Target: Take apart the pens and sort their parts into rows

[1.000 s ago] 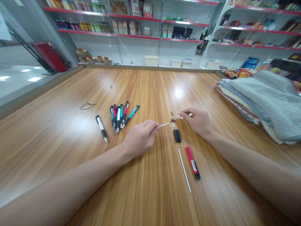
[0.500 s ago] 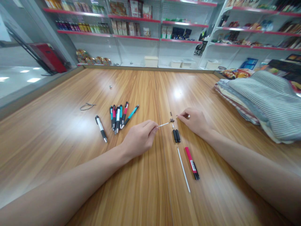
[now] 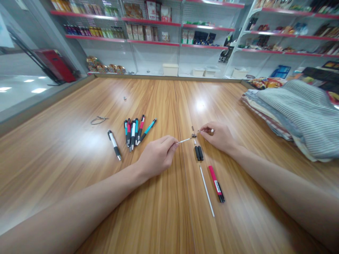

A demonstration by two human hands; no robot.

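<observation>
Wooden table (image 3: pixel 148 218), pens (image 3: pixel 133 132), white refill (image 3: pixel 207 191), cloths (image 3: pixel 302 113)

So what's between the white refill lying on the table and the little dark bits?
In the head view, two black grips lie side by side there, with a small white tip beyond them, nearer the dark bits.

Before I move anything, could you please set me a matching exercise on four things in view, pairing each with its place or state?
Column one
1. Bare left hand
2. Two short black cylindrical grips
3. Grey-and-white striped cloth
4. Lone white pen with a black grip

Column two
A. Folded, far to the right
B. Lying left of the multicoloured pen cluster
C. Pinching a slender white rod
D. Lying side by side

Right pairs: 1-C, 2-D, 3-A, 4-B
</observation>
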